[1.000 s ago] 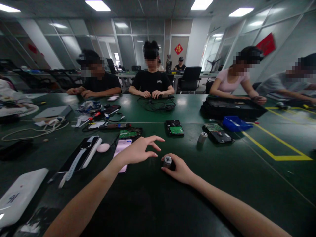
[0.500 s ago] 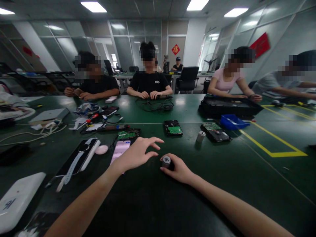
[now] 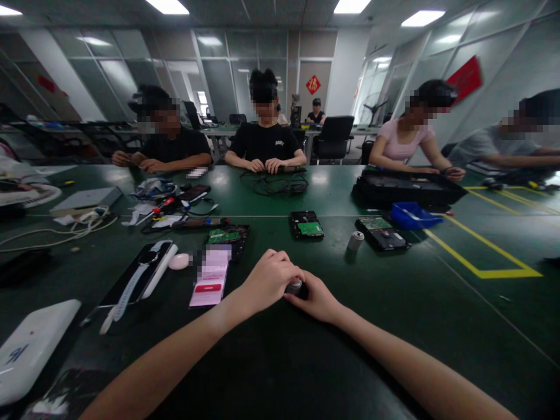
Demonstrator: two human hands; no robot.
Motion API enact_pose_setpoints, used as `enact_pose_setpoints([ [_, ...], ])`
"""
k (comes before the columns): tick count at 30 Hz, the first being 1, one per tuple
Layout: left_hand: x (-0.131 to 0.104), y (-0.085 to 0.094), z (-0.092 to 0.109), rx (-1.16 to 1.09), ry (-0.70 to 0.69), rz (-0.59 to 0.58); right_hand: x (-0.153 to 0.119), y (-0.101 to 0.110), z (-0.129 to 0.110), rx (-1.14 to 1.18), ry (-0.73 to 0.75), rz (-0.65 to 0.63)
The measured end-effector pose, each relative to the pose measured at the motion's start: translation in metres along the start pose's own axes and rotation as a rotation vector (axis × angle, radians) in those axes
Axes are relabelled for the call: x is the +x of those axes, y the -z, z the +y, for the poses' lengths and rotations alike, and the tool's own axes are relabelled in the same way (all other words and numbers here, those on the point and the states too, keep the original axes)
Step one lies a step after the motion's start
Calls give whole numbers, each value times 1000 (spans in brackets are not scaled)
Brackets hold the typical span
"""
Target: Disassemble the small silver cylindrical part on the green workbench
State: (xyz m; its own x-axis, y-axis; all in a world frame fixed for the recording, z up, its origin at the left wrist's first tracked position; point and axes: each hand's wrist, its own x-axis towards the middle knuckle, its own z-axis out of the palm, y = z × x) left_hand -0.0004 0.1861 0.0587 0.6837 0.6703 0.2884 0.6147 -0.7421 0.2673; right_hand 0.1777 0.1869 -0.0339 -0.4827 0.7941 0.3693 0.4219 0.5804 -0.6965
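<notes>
Left grip [image 3: 269, 280] closes in over the metal cylinder [image 3: 294, 288].
Right grip [image 3: 321, 300] clasps it, axis upright, well inside the desk's [image 3: 306, 373] far edge, just right of the left grip, whose hold I cannot tell.

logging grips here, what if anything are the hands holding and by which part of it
The right hand holds a motor-like metal cylinder around its side; the left hand is at its top, exact grip hidden.

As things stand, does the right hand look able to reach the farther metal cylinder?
Probably yes: only tabletop shows between the right hand and the farther cylinder, though that hand curls around the nearer cylinder.
</notes>
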Motion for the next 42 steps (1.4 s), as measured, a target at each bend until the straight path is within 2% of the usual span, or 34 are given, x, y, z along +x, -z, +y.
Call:
enact_pose_setpoints([
  [5,0,11,-17,-18,136,106,2,3,-6,14,-20,-26],
  [8,-1,7,-35,-54,222,11,4,5,-10,8,-35,-34],
  [12,-1,-10,-50,-38,241,-137,3,6,-11,5,-41,-39],
  [15,-1,-19,-55,-65,235,-134,3,6,-11,-3,-42,-41],
  [20,-3,-24,-61,-266,269,-162,3,7,-12,-3,-35,-40],
  [23,-2,-18,-57,-310,296,-118,4,7,-13,-1,-43,-43],
  [28,1,-1,-31,-338,190,90,4,5,-10,6,-32,-43],
  [33,-1,-2,-9,-304,107,43,1,0,-2,0,-4,-8],
  [42,-3,-14,-7,-243,37,17,2,1,-2,6,19,-17],
])
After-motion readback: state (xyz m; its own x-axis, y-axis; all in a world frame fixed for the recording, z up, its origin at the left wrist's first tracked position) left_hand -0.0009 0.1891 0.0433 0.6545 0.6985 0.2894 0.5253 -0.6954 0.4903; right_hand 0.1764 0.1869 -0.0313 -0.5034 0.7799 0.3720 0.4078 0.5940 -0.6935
